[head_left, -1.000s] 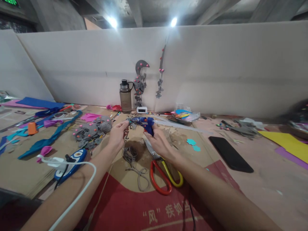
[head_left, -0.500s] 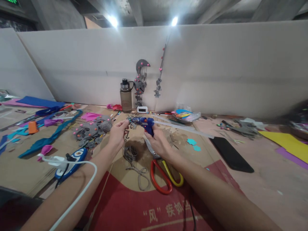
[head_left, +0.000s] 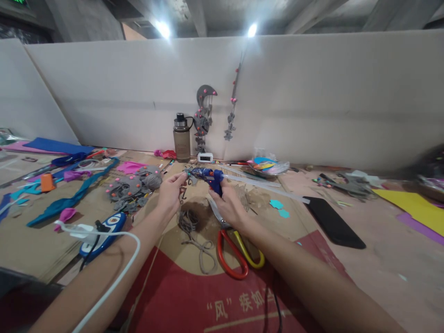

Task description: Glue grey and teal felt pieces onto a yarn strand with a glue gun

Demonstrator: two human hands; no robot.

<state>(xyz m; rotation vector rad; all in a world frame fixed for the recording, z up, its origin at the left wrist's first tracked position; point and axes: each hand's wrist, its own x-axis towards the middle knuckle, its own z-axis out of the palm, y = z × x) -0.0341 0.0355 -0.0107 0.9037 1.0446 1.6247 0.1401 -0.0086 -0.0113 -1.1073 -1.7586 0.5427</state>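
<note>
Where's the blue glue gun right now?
In the head view, the glue gun is near the centre, in the right hand, its nozzle towards the left hand.

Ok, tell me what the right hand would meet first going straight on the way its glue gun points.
Most likely the left hand or the small dark piece it pinches: the glue gun in the right hand points there, though depth is unclear.

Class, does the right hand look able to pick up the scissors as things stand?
Probably not: the right hand grips the blue glue gun, though the scissors lie close by, mostly uncovered.
</note>
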